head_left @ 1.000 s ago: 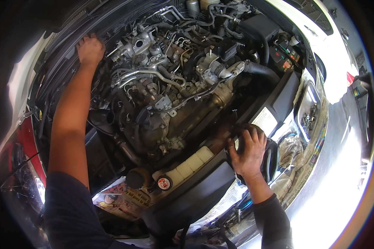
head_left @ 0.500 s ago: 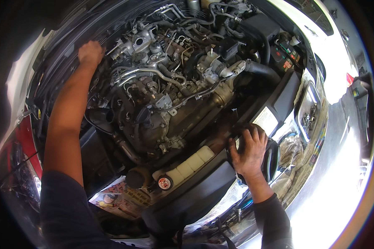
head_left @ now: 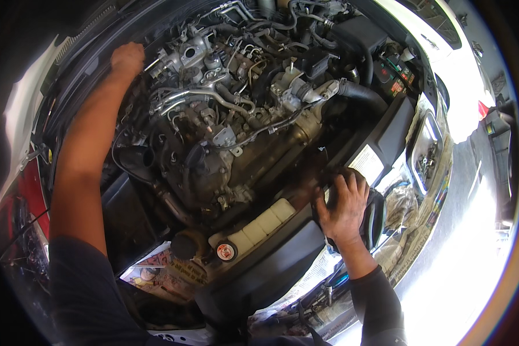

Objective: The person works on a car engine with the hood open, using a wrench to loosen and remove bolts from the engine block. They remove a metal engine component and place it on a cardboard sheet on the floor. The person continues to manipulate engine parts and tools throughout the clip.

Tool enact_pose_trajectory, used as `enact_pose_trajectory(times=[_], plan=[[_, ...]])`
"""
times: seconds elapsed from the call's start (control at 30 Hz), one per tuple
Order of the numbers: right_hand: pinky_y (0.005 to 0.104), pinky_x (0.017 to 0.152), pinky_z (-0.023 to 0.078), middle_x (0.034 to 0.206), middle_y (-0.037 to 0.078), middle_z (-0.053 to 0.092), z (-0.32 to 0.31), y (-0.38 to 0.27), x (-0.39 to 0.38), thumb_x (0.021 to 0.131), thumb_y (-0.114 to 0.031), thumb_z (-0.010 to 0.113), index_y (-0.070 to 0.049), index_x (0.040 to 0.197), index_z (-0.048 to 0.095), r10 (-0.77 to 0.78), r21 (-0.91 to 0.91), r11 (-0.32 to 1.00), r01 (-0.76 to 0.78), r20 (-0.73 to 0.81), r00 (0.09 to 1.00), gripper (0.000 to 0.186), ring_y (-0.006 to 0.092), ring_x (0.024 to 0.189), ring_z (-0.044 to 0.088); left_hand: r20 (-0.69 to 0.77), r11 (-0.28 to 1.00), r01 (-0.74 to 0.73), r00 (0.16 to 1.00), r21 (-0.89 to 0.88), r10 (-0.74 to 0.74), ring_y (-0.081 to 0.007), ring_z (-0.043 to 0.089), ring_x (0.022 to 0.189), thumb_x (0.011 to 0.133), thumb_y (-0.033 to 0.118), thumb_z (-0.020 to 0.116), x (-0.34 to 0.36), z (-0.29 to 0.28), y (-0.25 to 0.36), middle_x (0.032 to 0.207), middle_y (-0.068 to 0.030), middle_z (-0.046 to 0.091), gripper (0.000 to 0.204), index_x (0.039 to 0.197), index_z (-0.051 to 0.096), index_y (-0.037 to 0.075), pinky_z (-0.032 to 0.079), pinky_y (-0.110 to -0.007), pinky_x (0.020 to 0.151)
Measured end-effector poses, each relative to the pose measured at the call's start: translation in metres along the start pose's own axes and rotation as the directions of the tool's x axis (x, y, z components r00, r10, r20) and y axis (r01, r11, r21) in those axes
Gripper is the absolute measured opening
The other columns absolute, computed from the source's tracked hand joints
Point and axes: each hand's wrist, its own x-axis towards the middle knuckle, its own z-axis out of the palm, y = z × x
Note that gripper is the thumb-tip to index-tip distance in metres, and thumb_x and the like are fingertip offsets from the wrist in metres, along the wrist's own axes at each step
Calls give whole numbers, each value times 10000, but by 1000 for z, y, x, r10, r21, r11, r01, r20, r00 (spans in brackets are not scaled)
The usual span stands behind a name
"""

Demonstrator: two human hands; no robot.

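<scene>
The person's left hand [head_left: 128, 57] is curled beyond the engine's [head_left: 251, 167] far left edge; whether it grips anything cannot be told. The right hand [head_left: 345, 205] spreads over a dark rounded object [head_left: 376, 222] at the engine's near right.

The back of the left grip [head_left: 127, 59] hides whether it holds anything.

Clear overhead, above the engine [head_left: 228, 138], between left arm [head_left: 89, 144] and right hand [head_left: 346, 205]. Crowded lower down by metal pipes [head_left: 205, 94]. Open from above into the dark gap between engine and black front panel [head_left: 395, 126], but crossed at the right by a thick hose [head_left: 364, 94] and narrowed at lower left by a pale reservoir [head_left: 266, 225]. Too dark to judge depth.
</scene>
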Motion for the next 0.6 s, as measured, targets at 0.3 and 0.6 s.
enact_pose_trajectory(times=[0.3,0.6], plan=[[550,1161,401,1372,174,660,-3,-2,1,917,-309,765,-76,1281,732,9,22,1000,-9,2,1000,433,414,1313,558,-56,999,1,998,-41,-4,-427,771,1160,1009,368,734,1,0,-9,1194,-230,807,387,1140,818,13,624,-512,1023],[543,1137,417,1355,126,686,-3,1,0,918,-277,762,-119,1262,748,-45,59,997,45,-12,999,379,396,1301,576,-431,995,96,899,18,-79,-423,764,1190,1085,508,627,-2,17,0,1230,-231,796,542,1319,703,24,581,-629,1066]])
